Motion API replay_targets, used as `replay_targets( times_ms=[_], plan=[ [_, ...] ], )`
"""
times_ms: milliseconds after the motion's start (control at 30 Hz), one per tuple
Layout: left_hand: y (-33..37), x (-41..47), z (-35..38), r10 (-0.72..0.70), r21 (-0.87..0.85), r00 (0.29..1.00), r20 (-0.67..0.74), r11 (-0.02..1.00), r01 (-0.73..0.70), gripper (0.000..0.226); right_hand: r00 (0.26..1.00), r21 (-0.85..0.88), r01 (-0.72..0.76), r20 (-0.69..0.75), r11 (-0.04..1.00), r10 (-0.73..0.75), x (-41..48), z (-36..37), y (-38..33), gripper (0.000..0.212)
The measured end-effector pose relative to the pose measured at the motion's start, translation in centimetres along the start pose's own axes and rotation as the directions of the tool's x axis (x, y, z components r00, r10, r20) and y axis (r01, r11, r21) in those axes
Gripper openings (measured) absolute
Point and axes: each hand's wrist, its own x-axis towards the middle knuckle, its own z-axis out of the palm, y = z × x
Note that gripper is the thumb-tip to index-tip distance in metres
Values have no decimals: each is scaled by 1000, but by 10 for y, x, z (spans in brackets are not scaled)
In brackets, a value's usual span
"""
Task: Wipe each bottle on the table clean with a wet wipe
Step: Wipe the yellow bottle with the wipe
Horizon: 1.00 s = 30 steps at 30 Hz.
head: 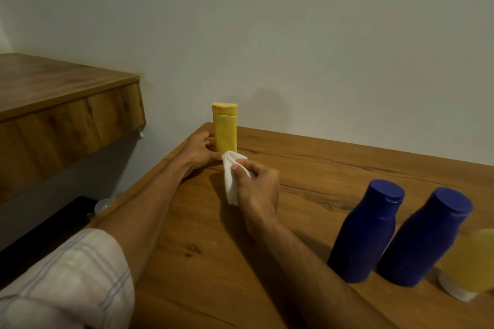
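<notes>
Wooden counter [334, 173], bare wall. At twelve o'clock the yellow bottle [226, 132] stands upright, my left hand [197, 152] at its foot; I cannot tell whether its fingers [209, 139] grip. My right hand [258, 184] pinches the wet wipe [230, 188] just in front. Next, I judge, the wipe must meet the bottle.

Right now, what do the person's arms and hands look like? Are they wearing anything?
The left hand and right hand are bare: no gloves, watch or ring show. The left arm wears a loose sleeve rolled up near the elbow, pale with thin blue-grey check lines. The right forearm is uncovered as far as the picture reaches.
</notes>
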Motion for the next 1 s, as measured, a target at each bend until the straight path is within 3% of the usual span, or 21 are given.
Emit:
replay_targets(
  times_ms=[633,867,1000],
  plan=[
    [6,-8,5,-46,-14,997,-59,999,45,58,999,-3,-1,32,1000,1,-6,4,-4,27],
    [22,-36,1,-63,-172,991,-118,984,42,41,993,14,101,55,995,-102,-25,-2,-18,28],
    [42,-55,-6,-123,-342,981,-148,937,66,15,977,22,201,64,979,-202,-40,-10,-31,28]
  ],
)
